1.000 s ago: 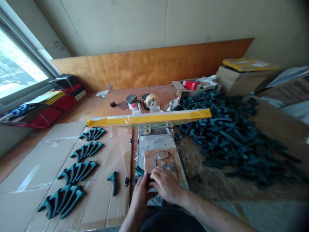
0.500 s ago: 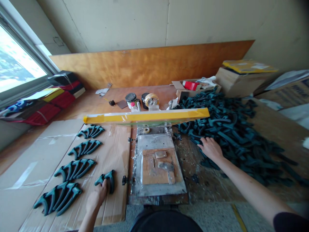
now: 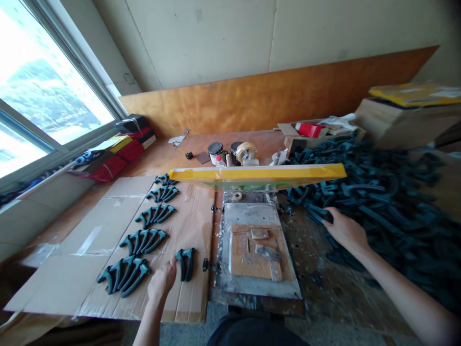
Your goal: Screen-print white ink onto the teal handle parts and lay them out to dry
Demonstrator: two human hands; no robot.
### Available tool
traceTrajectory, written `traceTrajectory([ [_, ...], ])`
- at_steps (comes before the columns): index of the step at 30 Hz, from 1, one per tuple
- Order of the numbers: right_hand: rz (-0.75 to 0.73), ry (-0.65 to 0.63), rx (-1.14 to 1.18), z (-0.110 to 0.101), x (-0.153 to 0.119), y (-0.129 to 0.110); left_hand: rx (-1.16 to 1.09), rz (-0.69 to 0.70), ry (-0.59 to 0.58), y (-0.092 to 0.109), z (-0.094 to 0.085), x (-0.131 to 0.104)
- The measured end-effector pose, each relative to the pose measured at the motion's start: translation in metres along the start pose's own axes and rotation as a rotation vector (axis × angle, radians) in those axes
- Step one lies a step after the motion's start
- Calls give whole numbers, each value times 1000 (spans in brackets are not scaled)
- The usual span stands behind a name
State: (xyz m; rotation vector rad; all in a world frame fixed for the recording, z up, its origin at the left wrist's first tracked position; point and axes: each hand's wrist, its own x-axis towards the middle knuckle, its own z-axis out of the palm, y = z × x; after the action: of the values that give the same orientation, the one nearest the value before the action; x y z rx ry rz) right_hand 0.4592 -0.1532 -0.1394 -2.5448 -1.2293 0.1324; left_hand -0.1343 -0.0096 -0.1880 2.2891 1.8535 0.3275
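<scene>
Two dark green curved plastic parts (image 3: 186, 263) lie side by side on a flat cardboard sheet (image 3: 194, 302). Just left of them is my left hand (image 3: 163, 279), its fingers loosely curled with nothing visible in them. Further left, several rows of the same parts (image 3: 124, 275) run away from me, nested in fans. On the right, my right hand (image 3: 346, 231) grips the dark end of a curved plastic part (image 3: 317, 212) at the near left edge of a big pile of such parts (image 3: 382, 206). My palm hides some of that part.
Between my hands lies a metal plate (image 3: 227, 283) with a wooden board (image 3: 239, 266) on it. Above its far end, a yellow-taped frame (image 3: 259, 173) spans crosswise. Ink-like tins (image 3: 216, 149) and a tape roll (image 3: 247, 152) stand behind. Cardboard boxes (image 3: 403, 120) stand back right.
My left hand has let go of a curved part, which now lies beside another, and drawn back left. My right hand has closed on a part at the pile. The view has swung left.
</scene>
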Motion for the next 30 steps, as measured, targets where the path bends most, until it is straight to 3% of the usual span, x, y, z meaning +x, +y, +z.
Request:
traceTrajectory([
  [2, -24, -36, 191, 0, -13, -18, -92, -17, 8, 16, -13, 12],
  [5, -211, -140, 499, 10, -42, -61, -268, -48, 4, 57, -34, 37],
  [8, -426, -242, 694, 28, -71, -108, -677, -89, 25, 109, -62, 59],
  [12, -639, -235, 576, 55, -90, -140, -1117, 1, 127, 171, -108, 71],
  [16, -771, -73, 289, 73, -94, -144, -1307, 116, 252, 211, -152, 74],
  [19, -850, 51, 142, 77, -95, -145, -1369, 190, 306, 226, -176, 77],
  [22, -913, 150, 135, 67, -94, -152, -1313, 212, 310, 231, -187, 80],
  [26, -867, 306, 226, 28, -78, -176, -1255, 192, 309, 230, -188, 82],
  [30, -802, 559, 389, -24, -57, -215, -1261, 192, 315, 228, -186, 84],
])
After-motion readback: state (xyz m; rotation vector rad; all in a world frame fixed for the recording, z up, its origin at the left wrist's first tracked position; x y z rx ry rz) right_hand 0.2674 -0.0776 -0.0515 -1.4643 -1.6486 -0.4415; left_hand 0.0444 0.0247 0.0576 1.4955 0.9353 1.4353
